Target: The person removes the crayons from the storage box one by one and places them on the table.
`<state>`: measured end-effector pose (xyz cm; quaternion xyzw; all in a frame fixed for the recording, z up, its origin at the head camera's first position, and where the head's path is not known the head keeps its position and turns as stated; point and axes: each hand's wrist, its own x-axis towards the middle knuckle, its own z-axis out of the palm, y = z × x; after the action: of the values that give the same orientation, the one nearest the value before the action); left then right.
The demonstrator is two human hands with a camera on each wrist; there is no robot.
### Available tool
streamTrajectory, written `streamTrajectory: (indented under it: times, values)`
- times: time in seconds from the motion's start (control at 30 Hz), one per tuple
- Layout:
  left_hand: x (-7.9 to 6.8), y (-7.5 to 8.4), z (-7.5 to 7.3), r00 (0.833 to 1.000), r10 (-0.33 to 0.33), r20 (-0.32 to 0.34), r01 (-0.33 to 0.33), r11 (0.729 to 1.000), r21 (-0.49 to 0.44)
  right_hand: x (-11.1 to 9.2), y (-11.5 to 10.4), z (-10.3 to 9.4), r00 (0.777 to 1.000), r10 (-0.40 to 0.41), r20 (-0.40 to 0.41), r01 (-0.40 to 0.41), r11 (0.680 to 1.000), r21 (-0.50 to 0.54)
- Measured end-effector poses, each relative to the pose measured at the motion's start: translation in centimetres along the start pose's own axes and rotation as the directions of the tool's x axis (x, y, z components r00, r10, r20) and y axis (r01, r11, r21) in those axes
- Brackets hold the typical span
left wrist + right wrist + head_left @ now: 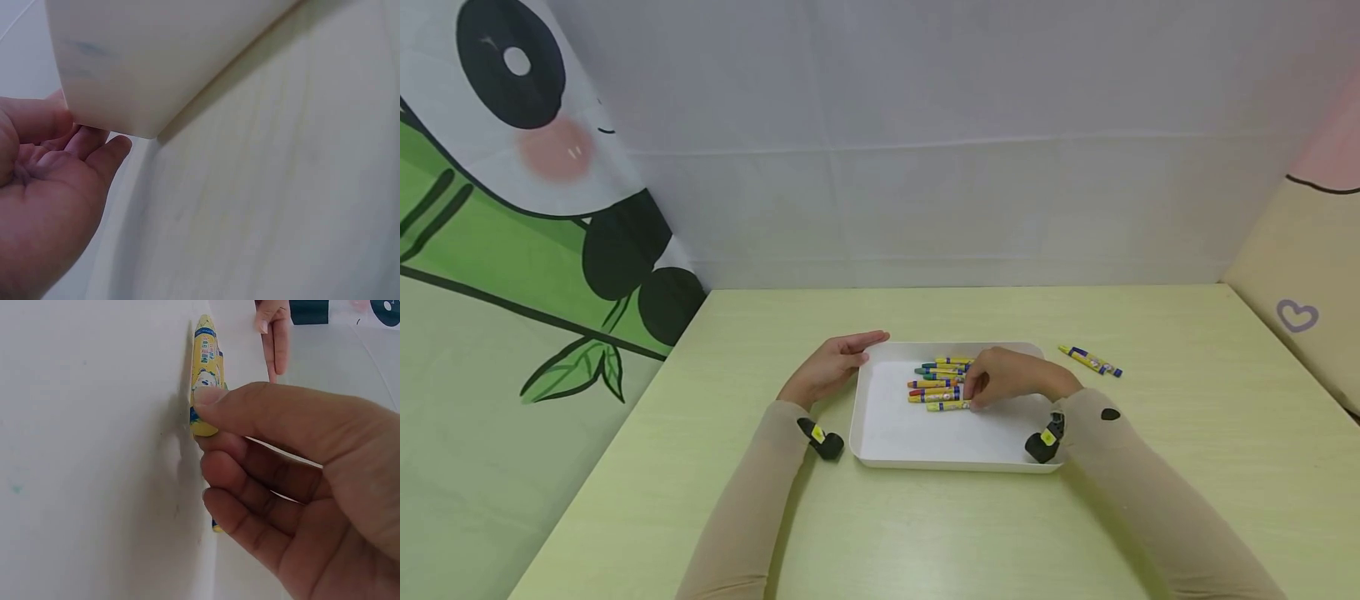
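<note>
A white tray [917,437] holds a row of wrapped crayons [934,384], their wrappers mostly yellow and blue. My left hand [829,367] grips the tray's far left corner; in the left wrist view its thumb and fingers [112,156] lie about the rim. Over the tray, my right hand [1011,373] pinches the near-end yellow crayon [946,407] by its right end. The right wrist view shows the thumb on this yellow crayon [206,356], which lies along the tray floor with its tip pointing away. The other crayons are partly hidden behind the right hand.
Two more crayons [1090,360] lie on the pale wooden table [925,533], right of the tray and beyond the right forearm. A grey-white cloth wall [925,208] stands at the table's back edge, with printed panels at both sides.
</note>
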<state>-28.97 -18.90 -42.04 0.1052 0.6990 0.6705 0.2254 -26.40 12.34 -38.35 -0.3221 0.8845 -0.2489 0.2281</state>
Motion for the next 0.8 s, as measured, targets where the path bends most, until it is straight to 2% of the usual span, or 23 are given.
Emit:
streamTrajectory:
  times: [0.4,0.6,0.8]
  values:
    - [0.1,0.0,0.0,1.000,-0.002,-0.008,0.003,1.000,0.007,-1.9,0.2,-2.0,0.997,-0.076,-0.032,0.076,0.997,-0.002]
    - [0.2,0.0,0.0,1.000,0.003,-0.008,-0.003,1.000,0.009,-3.5,0.5,-3.3,0.995,-0.061,-0.076,0.061,0.998,-0.008]
    - [0.4,0.0,0.1,1.000,0.008,-0.004,-0.008,1.000,0.018,-5.3,1.7,-4.3,0.989,-0.059,-0.133,0.054,0.998,-0.044]
